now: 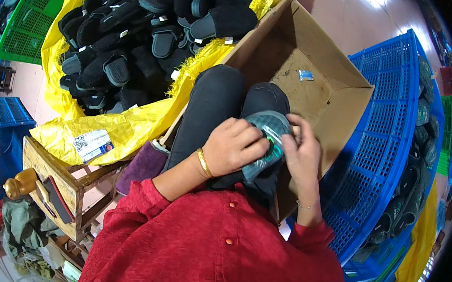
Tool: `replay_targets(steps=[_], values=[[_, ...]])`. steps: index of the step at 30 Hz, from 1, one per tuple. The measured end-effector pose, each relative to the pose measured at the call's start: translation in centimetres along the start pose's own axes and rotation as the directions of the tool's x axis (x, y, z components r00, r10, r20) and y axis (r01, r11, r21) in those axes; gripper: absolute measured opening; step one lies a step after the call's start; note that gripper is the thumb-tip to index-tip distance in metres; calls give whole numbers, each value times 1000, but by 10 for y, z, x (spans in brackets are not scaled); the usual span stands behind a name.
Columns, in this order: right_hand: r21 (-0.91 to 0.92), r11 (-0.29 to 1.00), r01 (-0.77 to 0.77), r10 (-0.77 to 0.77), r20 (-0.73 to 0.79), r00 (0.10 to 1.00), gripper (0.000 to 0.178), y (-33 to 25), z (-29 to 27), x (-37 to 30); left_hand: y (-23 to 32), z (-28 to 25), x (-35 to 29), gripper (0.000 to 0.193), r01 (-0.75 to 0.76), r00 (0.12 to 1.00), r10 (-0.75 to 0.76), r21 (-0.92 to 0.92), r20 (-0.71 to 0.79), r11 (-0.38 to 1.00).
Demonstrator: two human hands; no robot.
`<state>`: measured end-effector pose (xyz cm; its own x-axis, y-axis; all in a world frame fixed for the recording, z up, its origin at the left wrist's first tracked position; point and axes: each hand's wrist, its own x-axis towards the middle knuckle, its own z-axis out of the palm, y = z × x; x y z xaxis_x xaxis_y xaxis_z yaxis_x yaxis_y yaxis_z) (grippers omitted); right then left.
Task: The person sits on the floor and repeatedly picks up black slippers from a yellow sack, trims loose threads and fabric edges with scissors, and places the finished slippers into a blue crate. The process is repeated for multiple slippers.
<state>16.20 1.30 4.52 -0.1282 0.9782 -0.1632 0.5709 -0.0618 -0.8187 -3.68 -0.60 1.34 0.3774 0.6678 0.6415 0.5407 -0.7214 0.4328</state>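
Observation:
Above my lap is a grey-green slipper (pixel 270 122) with a shiny, see-through-looking surface and a bright green mark near its middle. My left hand (pixel 235 146) is closed over its left side, with the fingers curled across it. At the right edge of the slipper, my right hand (pixel 304 150) has thumb and fingers bent together on it. What lies between those fingertips is partly hidden. A gold bangle is on my left wrist, and a thin bracelet on the right.
A yellow woven sack (pixel 145 118) full of black slippers (pixel 137 36) lies ahead left. Beyond my knees stands an open cardboard box (pixel 308 53) with a small blue packet (pixel 305 75). Blue crates (pixel 373 141) holding slippers are at right; a wooden stool (pixel 54 183) is at left.

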Motion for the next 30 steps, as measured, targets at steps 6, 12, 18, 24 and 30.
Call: replay_targets(steps=[6, 12, 18, 24, 30], values=[[48, 998, -39, 40, -19, 999, 34, 26, 8, 8, 5, -14, -11, 23, 34, 999, -34, 81, 6, 996], [122, 986, -113, 130, -142, 981, 37, 40, 21, -7, 21, -34, -39, 20, 302, 948, -289, -89, 136, 949], [166, 982, -92, 96, -14, 995, 37, 31, 22, -10, 20, 2, -48, 48, 81, 806, -30, -59, 592, 995], [242, 969, -56, 77, -75, 994, 33, 39, 30, -7, 9, 27, -2, 50, 149, 860, -54, -148, 508, 978], [335, 940, -69, 117, -128, 985, 33, 54, 39, -10, 5, 38, -5, 47, 279, 849, -130, -227, 512, 933]])
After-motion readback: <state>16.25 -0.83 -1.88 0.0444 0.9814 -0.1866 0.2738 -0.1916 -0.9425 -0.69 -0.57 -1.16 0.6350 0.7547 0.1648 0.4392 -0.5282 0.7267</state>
